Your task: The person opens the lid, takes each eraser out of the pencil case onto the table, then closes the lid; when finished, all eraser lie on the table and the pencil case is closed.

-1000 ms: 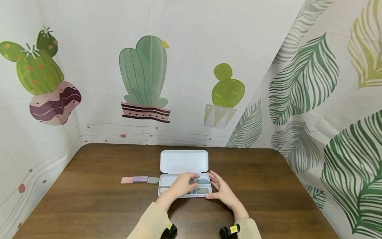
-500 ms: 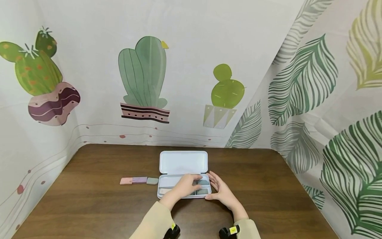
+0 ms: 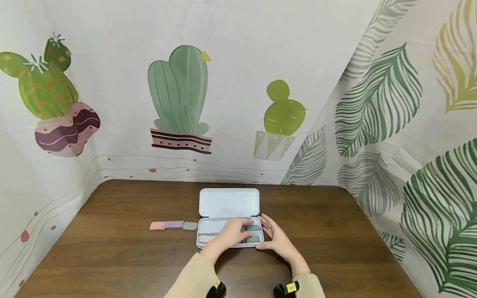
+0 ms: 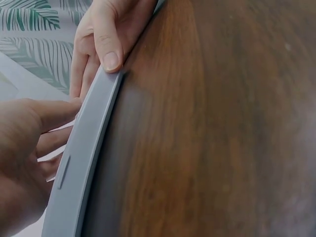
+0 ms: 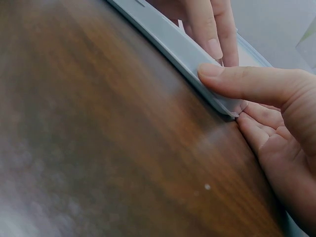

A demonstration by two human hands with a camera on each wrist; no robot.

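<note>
A pale blue hinged case (image 3: 208, 225) stands on the wooden table, its lid (image 3: 229, 202) raised behind it. Thin dividers split its inside. Grey flat pieces (image 3: 252, 239) fill compartments at its right, and a whitish piece (image 3: 206, 239) lies at the front left. My left hand (image 3: 229, 232) reaches over the case from the front, thumb and fingers inside its right half; what the fingertips touch is hidden. My right hand (image 3: 277, 236) holds the case's right end, the thumb (image 5: 217, 73) on the front wall and the fingers round the side.
Left of the case a pink piece (image 3: 157, 226), a purple piece (image 3: 174, 224) and a grey piece (image 3: 190, 226) lie in a row on the table (image 3: 123, 256). A cloth backdrop (image 3: 238, 49) with printed cacti hangs behind the table.
My left hand has moved slightly right and settled over the right compartments, showing more of the whitish piece. My right hand keeps its place at the case's end.
</note>
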